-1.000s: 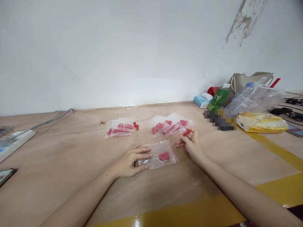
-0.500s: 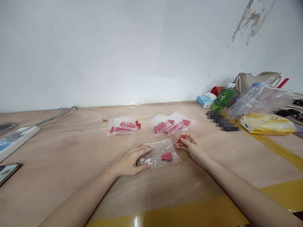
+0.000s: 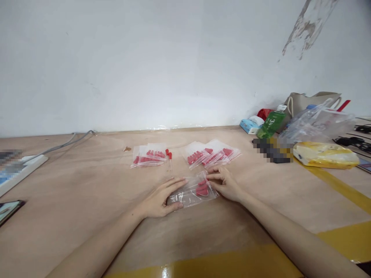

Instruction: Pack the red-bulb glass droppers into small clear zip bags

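Note:
A clear zip-lock bag [image 3: 189,197] lies flat on the table, its mouth facing right. Inside it are several thin droppers with red rubber bulbs [image 3: 202,190], bulbs near the mouth. My left hand [image 3: 162,197] rests on the bag's left end, fingers and thumb spread apart, pressing it down. At the mouth, my right hand [image 3: 224,183] has its fingers bent round the bag's edge, beside the bulbs; its fingertips are partly hidden by the plastic. Two loose droppers [image 3: 169,155] lie beyond my left hand.
Filled bags of droppers lie in a left pile [image 3: 149,155] and a right pile [image 3: 213,153]. To the right are a green bottle [image 3: 271,124], a tissue pack [image 3: 251,126], a yellow packet [image 3: 326,155] and plastic bags [image 3: 315,119]. A power strip [image 3: 26,170] and phone [image 3: 10,210] are left.
The dropper held in my right hand has gone into the bag beside the others. My right hand has moved left onto the bag's mouth. My left hand has stayed put.

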`<state>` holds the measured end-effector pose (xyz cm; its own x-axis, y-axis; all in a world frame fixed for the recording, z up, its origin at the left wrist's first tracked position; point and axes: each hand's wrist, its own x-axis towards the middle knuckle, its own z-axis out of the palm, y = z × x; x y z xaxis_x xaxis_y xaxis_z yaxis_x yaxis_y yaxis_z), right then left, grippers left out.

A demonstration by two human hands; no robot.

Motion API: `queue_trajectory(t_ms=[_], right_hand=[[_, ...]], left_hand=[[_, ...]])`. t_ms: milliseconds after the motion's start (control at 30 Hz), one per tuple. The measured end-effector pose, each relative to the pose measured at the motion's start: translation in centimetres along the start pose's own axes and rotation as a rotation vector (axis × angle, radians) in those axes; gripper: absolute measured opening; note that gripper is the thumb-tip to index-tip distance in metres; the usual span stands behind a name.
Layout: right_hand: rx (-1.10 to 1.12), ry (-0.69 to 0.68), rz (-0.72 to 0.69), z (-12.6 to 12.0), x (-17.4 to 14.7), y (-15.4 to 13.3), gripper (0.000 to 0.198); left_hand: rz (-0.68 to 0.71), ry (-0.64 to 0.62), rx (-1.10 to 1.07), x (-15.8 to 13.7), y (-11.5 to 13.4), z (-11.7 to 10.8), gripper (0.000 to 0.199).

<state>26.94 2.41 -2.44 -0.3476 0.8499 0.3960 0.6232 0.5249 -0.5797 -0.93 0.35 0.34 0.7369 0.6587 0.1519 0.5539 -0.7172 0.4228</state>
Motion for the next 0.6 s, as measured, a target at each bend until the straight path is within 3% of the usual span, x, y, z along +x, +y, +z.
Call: queue_trajectory(t_ms=[133, 333, 600], right_hand=[[-0.053, -0.155, -0.036, -0.3, -0.2, -0.6, 0.030], [-0.024, 0.108, 0.022, -1.5, -0.3, -0.3, 0.016], [-0.090, 0.055, -0.020, -0.5, -1.1, -1.0, 0.020]], left_hand=[[0.011, 0.007, 0.000, 0.0, 0.0, 0.0, 0.061], [0.005, 0.019, -0.006, 0.0, -0.2, 0.1, 0.063], [0.017, 0.031, 0.000, 0.0, -0.2, 0.1, 0.061]])
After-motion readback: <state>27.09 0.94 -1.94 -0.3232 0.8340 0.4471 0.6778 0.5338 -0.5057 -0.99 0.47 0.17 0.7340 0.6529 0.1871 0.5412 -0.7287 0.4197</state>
